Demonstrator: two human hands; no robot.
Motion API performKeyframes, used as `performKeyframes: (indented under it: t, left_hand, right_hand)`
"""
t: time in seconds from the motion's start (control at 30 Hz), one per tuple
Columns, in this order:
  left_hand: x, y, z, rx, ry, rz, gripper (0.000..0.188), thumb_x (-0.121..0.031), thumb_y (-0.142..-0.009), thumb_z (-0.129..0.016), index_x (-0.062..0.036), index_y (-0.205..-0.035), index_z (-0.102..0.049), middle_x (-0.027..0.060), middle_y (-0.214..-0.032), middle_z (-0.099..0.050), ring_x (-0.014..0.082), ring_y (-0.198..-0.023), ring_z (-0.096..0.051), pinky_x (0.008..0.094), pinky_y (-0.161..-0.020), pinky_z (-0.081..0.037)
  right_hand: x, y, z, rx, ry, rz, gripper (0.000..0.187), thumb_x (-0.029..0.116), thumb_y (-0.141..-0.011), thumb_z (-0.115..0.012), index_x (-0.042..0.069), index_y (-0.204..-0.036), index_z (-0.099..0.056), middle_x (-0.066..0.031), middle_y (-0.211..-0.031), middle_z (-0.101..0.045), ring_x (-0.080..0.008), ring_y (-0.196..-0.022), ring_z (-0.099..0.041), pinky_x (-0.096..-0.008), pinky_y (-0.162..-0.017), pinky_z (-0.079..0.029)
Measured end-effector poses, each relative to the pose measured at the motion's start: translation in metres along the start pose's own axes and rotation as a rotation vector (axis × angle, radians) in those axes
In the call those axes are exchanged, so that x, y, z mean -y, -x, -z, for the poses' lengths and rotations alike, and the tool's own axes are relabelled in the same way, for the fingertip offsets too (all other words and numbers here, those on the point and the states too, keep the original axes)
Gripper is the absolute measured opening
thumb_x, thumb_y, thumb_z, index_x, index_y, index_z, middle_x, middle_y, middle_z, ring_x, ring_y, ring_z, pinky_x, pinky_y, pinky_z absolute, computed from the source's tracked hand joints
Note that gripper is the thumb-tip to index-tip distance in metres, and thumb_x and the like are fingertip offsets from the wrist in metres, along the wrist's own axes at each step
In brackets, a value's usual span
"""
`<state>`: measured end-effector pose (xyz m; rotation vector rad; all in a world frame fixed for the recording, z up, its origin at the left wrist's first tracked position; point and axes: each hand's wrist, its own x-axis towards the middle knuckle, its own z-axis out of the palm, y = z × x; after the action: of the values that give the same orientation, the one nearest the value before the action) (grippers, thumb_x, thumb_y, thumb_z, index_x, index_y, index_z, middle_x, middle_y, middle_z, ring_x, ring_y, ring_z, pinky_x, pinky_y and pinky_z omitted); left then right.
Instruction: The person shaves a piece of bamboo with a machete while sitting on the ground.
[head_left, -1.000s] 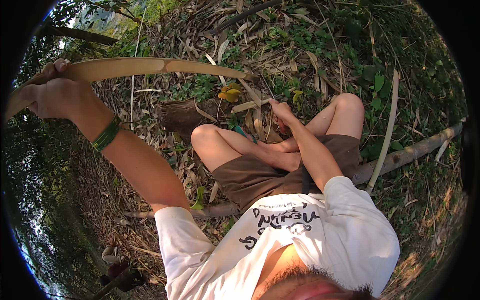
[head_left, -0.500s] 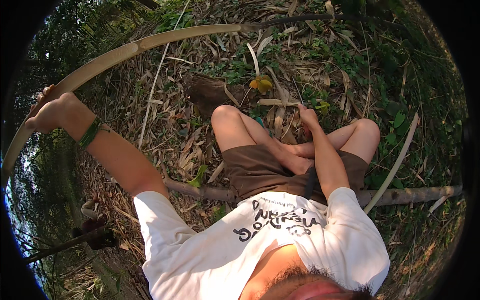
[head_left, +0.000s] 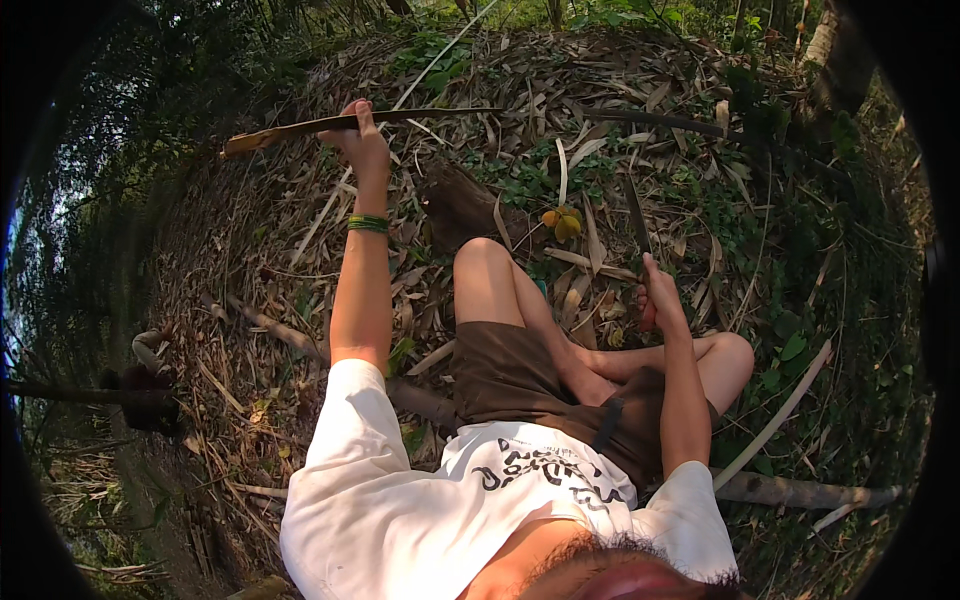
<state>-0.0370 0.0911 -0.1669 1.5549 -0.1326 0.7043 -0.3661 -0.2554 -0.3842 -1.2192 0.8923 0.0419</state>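
Note:
My left hand [head_left: 362,145], a green band at its wrist, is stretched out at the upper left and gripped around a long split bamboo strip [head_left: 285,134]. The strip runs nearly level, its pale cut end left of the hand. Its dark side shows to the right, where it seems to continue over the leaf litter. My right hand [head_left: 660,300] is wrapped round the handle of a long knife [head_left: 637,215] by my right knee. The dark narrow blade points away from me, apart from the strip.
I sit cross-legged on a wooden pole [head_left: 800,490] lying across the ground. Beyond my left knee is a short log [head_left: 455,205], with a yellow leaf cluster [head_left: 562,222] nearby. Another pale strip [head_left: 780,415] leans at the right. Dry leaves and low plants surround me.
My left hand has swung inward and away from me, bringing the strip's end with it and turning its dark side up. The knife in my right hand now shows its blade more fully.

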Motion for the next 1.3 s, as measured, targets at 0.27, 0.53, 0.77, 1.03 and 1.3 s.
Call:
performKeyframes:
  t: [0.27,0.53,0.77,1.03,1.3]
  left_hand:
    - [0.016,0.038,0.007,-0.128,0.009,-0.055,0.043,-0.039,-0.094,-0.071,-0.0027,-0.104,-0.050,0.0083,-0.087,-0.073,0.0153,-0.077,-0.064,0.0321,-0.074,-0.050]
    - [0.017,0.024,0.040,-0.388,0.007,0.155,0.042,-0.033,-0.097,-0.067,0.0015,-0.116,-0.052,0.0106,-0.090,-0.072,0.0220,-0.084,-0.069,0.0384,-0.073,-0.056]
    - [0.038,0.024,0.075,-0.698,0.046,0.562,0.064,-0.045,-0.096,-0.063,0.0088,-0.125,-0.046,0.0211,-0.118,-0.061,0.0291,-0.098,-0.068,0.0353,-0.081,-0.066]
    - [0.070,0.037,0.110,-0.730,0.519,0.713,0.055,-0.037,-0.093,-0.071,0.0024,-0.124,-0.047,0.0162,-0.119,-0.060,0.0295,-0.103,-0.065,0.0400,-0.087,-0.063]
    - [0.067,0.045,0.135,-0.531,0.751,0.604,0.061,-0.042,-0.088,-0.076,-0.0032,-0.125,-0.048,0.0134,-0.112,-0.066,0.0267,-0.104,-0.067,0.0399,-0.089,-0.061]
  right_hand:
    - [-0.065,-0.017,0.047,-0.099,-0.027,-0.166,0.049,0.057,-0.093,-0.063,0.011,-0.084,-0.050,0.0001,-0.062,-0.048,-0.0130,-0.050,-0.048,-0.0303,-0.046,-0.041]
    - [-0.084,-0.046,0.036,-0.090,-0.043,-0.111,0.046,0.054,-0.093,-0.064,0.009,-0.091,-0.053,-0.0022,-0.064,-0.051,-0.0148,-0.051,-0.049,-0.0304,-0.049,-0.044]
    - [-0.094,-0.057,0.041,-0.075,-0.037,-0.089,0.049,0.054,-0.093,-0.065,0.007,-0.104,-0.055,-0.0026,-0.064,-0.052,-0.0159,-0.051,-0.052,-0.0317,-0.049,-0.045]
    - [-0.101,-0.063,0.045,-0.104,0.013,-0.076,0.049,0.055,-0.091,-0.066,0.007,-0.099,-0.055,-0.0024,-0.064,-0.051,-0.0170,-0.051,-0.052,-0.0323,-0.048,-0.045]
    - [-0.097,-0.055,0.037,-0.158,0.086,-0.060,0.046,0.054,-0.090,-0.067,0.010,-0.084,-0.054,-0.0006,-0.064,-0.050,-0.0151,-0.051,-0.050,-0.0315,-0.048,-0.043]
